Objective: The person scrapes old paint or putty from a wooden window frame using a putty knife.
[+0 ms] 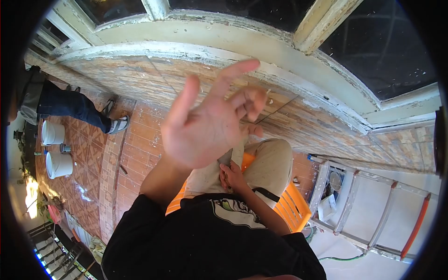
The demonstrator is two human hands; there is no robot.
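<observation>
My left hand [205, 126] is raised close to the camera, palm showing, fingers apart and somewhat bent, with nothing in it. Lower down, over my lap, my right hand [232, 176] is closed around a scraper [225, 157] whose grey blade points up and to the left. The scraper's handle is mostly hidden by my fingers. Beyond the raised hand runs a window frame [196, 52] with worn, flaking pale paint, above a wall of stone-look tiles [121, 70].
I sit on an orange chair [291, 207]. A ladder [345, 200] lies at the right, near a tray [327, 208]. On the left, another person's leg [74, 103] stands near two white buckets [59, 164]. Orange floor tiles [140, 133] carry pale specks.
</observation>
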